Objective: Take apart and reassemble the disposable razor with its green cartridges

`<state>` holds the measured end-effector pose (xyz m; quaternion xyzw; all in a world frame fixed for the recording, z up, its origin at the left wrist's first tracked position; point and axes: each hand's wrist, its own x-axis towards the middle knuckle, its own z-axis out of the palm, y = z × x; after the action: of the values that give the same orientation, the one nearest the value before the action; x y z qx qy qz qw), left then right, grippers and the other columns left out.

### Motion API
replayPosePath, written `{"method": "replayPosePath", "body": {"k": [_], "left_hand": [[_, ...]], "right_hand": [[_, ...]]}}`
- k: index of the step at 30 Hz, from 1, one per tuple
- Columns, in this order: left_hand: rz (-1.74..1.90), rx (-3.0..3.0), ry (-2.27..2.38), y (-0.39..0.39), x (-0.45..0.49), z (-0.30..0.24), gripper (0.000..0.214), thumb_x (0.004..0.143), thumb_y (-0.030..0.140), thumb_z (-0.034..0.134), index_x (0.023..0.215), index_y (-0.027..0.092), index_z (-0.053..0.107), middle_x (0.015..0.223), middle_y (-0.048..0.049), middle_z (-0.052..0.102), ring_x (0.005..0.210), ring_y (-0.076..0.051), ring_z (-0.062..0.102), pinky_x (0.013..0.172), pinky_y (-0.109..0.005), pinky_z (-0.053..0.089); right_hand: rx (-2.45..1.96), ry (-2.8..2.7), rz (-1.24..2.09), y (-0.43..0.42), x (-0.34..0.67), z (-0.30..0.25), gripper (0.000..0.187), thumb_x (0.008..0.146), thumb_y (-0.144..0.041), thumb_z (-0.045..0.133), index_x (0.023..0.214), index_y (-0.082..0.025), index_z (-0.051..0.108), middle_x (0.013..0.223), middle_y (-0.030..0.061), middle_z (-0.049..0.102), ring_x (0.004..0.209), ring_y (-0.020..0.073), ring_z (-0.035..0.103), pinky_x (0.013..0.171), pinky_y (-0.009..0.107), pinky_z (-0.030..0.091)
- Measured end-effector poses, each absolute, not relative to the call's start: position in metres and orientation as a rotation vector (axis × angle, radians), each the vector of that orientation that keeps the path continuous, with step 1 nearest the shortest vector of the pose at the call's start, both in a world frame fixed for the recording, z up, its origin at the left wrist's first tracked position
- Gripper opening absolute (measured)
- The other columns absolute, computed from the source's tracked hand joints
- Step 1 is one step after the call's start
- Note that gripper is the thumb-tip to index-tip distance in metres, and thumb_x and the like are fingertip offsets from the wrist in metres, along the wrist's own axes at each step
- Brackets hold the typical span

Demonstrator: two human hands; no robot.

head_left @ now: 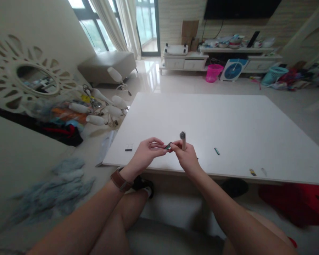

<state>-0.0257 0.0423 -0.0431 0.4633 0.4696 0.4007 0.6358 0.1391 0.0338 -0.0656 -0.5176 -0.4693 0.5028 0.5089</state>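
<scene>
Over the near edge of the white table, a small green piece like a circuit board (pixel 168 146) is pinched between both hands. My left hand (pixel 148 151), with a brown watch strap on its wrist, grips one end of it with the fingertips. My right hand (pixel 186 157) has its thumb and index finger on the other end. A brush with a pale handle (pixel 184 142) also sits in my right hand, its grey head pointing up. To the right lies a narrow green strip (pixel 217 151). At the left, a small clear piece with a dark edge (pixel 129 147) rests on the table.
A small yellow and black piece (pixel 252 172) and a clear scrap (pixel 264 172) lie near the table's (pixel 202 113) front right edge. A lamp with several white shades (pixel 114 111) stands close to its left side. Beyond are a pink basket (pixel 214 73) and a blue fan (pixel 233 70).
</scene>
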Motion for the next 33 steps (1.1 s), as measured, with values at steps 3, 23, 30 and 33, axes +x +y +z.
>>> {"method": "replayPosePath", "body": {"k": [3,23,30,33], "left_hand": [[0.94,1.058,1.07,0.039,-0.023,-0.04,0.038,0.06,0.024,0.09,0.085,0.015,0.062,0.085,-0.0075,0.077,0.085,-0.022,0.074,0.088,-0.038,0.054],[1.027,0.761,0.923,0.041,-0.024,-0.042,0.029,0.068,0.027,0.086,0.088,0.013,0.072,0.076,-0.0022,0.072,0.063,-0.008,0.063,0.065,-0.022,0.048],[1.009,0.813,0.941,0.042,-0.024,-0.043,0.026,0.066,0.027,0.086,0.085,0.014,0.075,0.078,-0.0028,0.072,0.064,-0.009,0.061,0.065,-0.024,0.047],[1.006,0.824,0.963,0.042,-0.024,-0.042,0.026,0.065,0.027,0.087,0.084,0.014,0.075,0.078,-0.0033,0.072,0.064,-0.01,0.06,0.066,-0.025,0.047]], "right_hand": [[-1.25,-1.095,1.196,0.029,0.138,-0.06,0.019,0.079,-0.036,0.067,0.072,-0.018,0.069,0.068,0.0023,0.069,0.07,0.0173,0.062,0.072,0.032,0.046],[-1.266,-1.024,1.268,0.023,0.117,-0.059,0.021,0.075,-0.037,0.07,0.065,-0.019,0.062,0.053,-0.0039,0.056,0.047,0.0099,0.039,0.05,0.026,0.03],[-1.252,-0.946,1.33,0.02,0.116,-0.058,0.022,0.073,-0.038,0.072,0.067,-0.019,0.063,0.053,-0.0052,0.054,0.044,0.0081,0.034,0.046,0.025,0.025],[-1.245,-0.925,1.349,0.019,0.116,-0.059,0.023,0.073,-0.039,0.073,0.068,-0.019,0.063,0.052,-0.0055,0.053,0.043,0.0078,0.033,0.045,0.025,0.023]]}}
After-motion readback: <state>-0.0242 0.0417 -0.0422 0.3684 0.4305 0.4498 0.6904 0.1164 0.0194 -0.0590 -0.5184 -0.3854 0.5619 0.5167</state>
